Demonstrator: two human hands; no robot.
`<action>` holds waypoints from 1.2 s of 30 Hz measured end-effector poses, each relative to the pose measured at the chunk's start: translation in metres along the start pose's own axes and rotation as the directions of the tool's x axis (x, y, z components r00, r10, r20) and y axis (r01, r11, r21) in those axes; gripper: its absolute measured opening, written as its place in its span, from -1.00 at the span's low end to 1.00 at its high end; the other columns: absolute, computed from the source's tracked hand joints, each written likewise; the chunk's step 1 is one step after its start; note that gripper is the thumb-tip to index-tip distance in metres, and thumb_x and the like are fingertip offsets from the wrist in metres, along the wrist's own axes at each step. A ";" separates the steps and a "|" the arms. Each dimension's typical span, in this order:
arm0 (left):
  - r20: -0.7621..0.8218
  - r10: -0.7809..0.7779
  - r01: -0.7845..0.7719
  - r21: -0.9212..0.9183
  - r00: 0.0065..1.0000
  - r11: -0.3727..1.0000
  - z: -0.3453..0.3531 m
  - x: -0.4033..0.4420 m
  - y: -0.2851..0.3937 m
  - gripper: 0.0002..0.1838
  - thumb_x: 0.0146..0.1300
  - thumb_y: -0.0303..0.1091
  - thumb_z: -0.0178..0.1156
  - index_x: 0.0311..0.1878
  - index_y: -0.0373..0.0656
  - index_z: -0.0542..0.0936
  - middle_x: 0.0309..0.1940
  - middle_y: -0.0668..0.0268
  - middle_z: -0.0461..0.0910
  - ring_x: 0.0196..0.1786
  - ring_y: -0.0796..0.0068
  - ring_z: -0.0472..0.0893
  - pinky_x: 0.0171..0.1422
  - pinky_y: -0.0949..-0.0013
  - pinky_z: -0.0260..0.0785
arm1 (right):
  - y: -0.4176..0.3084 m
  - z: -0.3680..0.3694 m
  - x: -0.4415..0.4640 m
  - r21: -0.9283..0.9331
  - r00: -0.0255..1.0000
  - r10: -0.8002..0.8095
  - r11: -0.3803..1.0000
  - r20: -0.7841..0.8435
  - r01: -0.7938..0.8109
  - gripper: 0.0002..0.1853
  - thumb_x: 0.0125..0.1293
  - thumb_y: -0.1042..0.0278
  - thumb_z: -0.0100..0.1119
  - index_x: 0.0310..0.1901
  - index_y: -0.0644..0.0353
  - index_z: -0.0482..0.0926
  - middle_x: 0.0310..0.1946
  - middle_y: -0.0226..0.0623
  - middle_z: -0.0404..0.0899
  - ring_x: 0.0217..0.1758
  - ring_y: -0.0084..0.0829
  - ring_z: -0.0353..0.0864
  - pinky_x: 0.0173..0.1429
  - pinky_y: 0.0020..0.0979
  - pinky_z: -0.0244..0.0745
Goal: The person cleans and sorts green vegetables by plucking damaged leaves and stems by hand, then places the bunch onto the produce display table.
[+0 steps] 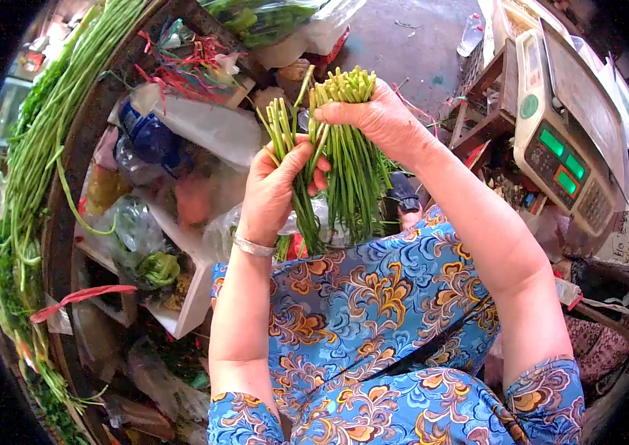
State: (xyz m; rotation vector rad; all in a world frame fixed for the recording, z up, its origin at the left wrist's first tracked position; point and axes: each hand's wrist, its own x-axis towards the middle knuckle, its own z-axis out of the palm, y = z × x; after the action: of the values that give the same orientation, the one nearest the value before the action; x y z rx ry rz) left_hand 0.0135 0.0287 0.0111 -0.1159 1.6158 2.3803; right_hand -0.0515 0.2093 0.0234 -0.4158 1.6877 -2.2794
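My left hand (281, 178), with a pale bangle at the wrist, is closed round a small bunch of green vegetable stems (279, 122). Their cut ends point up, and the lower parts hang below my fingers. My right hand (377, 119) grips a thicker bunch of green vegetable stems (348, 167) close beside it, near the pale, evenly cut ends. A single stem stands up between the two bunches. The bunches hang side by side in front of my blue patterned clothing. The exact kind of vegetable I cannot make out.
Long green stalks (70, 111) lie along a curved metal edge (81, 141) at the left. Red ties (199, 70), plastic bags and a white foam box (192, 297) sit inside it. To the right is a lit digital scale (559, 148); a plastic bottle (471, 35) lies on the floor.
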 end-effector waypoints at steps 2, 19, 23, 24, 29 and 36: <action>0.000 0.039 -0.039 0.095 0.999 0.995 -0.002 0.000 -0.004 -0.85 0.35 -0.32 0.16 -0.08 -0.13 0.52 -0.41 0.25 0.62 -0.51 0.49 0.53 -0.46 0.47 0.34 | 0.003 0.001 0.001 -0.002 0.998 0.004 1.000 0.058 -0.004 -0.80 0.12 0.42 0.35 -0.22 0.24 0.61 -0.34 -0.47 0.63 -0.28 -0.60 0.57 -0.13 -0.46 0.49; -0.202 0.103 -0.041 0.289 0.974 0.957 -0.031 0.001 0.007 -0.80 0.33 -0.19 0.21 -0.18 -0.12 0.64 -0.42 0.49 0.58 -0.45 0.69 0.52 -0.48 0.61 0.27 | -0.036 -0.047 0.003 0.447 0.980 0.009 0.891 -0.198 0.082 -0.78 0.13 0.39 0.24 -0.20 0.25 0.53 -0.31 -0.19 0.64 -0.20 -0.30 0.68 -0.01 -0.25 0.62; -0.279 0.160 -0.058 0.341 0.947 0.938 -0.038 0.002 0.014 -0.82 0.33 -0.20 0.22 -0.20 -0.08 0.65 -0.46 0.54 0.53 -0.48 0.75 0.46 -0.48 0.63 0.21 | -0.035 -0.059 0.002 0.413 0.985 -0.047 0.904 -0.164 0.112 -0.76 0.13 0.36 0.25 -0.20 0.26 0.52 -0.32 -0.20 0.63 -0.21 -0.30 0.67 -0.04 -0.27 0.62; -0.322 0.149 -0.038 0.327 0.935 0.944 -0.036 0.001 0.016 -0.82 0.33 -0.20 0.22 -0.21 -0.08 0.65 -0.47 0.54 0.53 -0.50 0.76 0.44 -0.48 0.63 0.20 | -0.033 -0.062 0.003 0.412 0.985 -0.047 0.904 -0.165 0.112 -0.76 0.13 0.36 0.25 -0.20 0.26 0.52 -0.32 -0.20 0.63 -0.21 -0.30 0.67 -0.04 -0.27 0.62; -0.368 0.285 -0.118 0.414 0.885 0.903 -0.064 0.007 0.017 -0.82 0.35 -0.20 0.19 -0.23 -0.10 0.63 -0.52 0.55 0.50 -0.57 0.78 0.34 -0.53 0.62 0.12 | -0.032 -0.084 0.009 0.441 0.952 -0.024 0.882 -0.305 0.163 -0.80 0.12 0.35 0.27 -0.25 0.24 0.54 -0.35 -0.21 0.63 -0.26 -0.32 0.66 -0.08 -0.29 0.60; -0.505 0.440 -0.135 0.531 0.742 0.836 -0.075 0.007 0.023 -0.77 0.41 -0.18 0.11 -0.16 -0.16 0.56 -0.60 0.48 0.46 -0.66 0.75 0.29 -0.63 0.61 0.11 | -0.040 -0.103 0.007 0.189 0.900 -0.132 0.955 -0.415 0.227 -0.85 0.18 0.35 0.27 -0.28 0.22 0.56 -0.41 -0.28 0.60 -0.32 -0.39 0.64 -0.16 -0.35 0.60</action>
State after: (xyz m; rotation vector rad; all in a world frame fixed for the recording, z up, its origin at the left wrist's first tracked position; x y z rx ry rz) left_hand -0.0053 -0.0474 0.0019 -0.6421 2.6586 2.1959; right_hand -0.0992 0.3086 0.0338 -0.0544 1.5707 -2.8168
